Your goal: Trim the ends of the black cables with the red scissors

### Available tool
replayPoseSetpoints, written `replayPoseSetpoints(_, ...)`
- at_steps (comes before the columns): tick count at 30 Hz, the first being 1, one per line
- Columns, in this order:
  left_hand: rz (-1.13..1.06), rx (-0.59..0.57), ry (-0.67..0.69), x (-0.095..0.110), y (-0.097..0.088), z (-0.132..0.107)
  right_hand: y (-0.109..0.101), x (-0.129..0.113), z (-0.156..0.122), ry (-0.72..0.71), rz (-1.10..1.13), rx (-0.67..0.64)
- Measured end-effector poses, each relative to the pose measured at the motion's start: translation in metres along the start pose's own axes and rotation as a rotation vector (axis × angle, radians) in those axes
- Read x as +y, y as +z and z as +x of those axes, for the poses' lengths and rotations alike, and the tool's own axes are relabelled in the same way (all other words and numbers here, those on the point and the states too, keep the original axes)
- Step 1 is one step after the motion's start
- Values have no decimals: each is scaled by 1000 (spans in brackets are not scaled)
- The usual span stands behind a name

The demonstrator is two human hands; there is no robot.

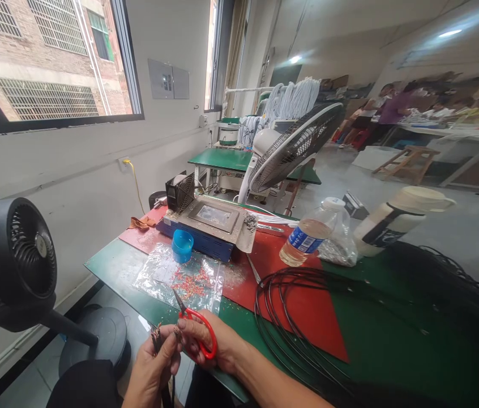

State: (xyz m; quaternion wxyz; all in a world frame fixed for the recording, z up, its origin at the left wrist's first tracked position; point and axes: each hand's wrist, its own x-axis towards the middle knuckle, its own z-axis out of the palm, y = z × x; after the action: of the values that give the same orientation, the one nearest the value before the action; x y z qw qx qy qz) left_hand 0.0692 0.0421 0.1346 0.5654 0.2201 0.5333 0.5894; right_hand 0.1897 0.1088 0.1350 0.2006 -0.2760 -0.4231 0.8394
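Low in the view, my left hand point(154, 360) is closed around several black cables point(166, 395), whose ends show short coppery and coloured wires. My right hand point(218, 340) holds red-handled scissors point(213, 339), with the pointed blades aimed up and away from me. Its thumb and fingertips meet the left fingertips at the wire ends; the exact pinch is too small to make out. Just beyond the hands, a clear plastic bag point(148, 277) lies flat with red and yellow wire clippings point(191, 282) scattered over it. A blue plastic cup point(182, 247) stands on the bag.
A blue soldering pot point(197, 242) with a small black fan point(180, 192) sits behind. Coiled black cables point(273, 323), a bottle point(305, 241) and a thermos point(396, 218) are to the right. Fans stand at left point(18, 255) and behind point(294, 150). People work far right.
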Motion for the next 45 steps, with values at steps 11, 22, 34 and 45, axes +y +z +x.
replayPoseSetpoints(11,48,101,2,-8,-5,5,0,-2,-1,-13,-159,158)
replayPoseSetpoints(22,-53,187,-33,-2,-1,2,1,0,1,-116,-324,247)
replayPoseSetpoints(34,-58,84,-59,0,-4,-4,1,3,2,-233,-273,325)
replayPoseSetpoints(45,-21,86,-55,-2,-4,-3,-1,2,1,-219,-322,305)
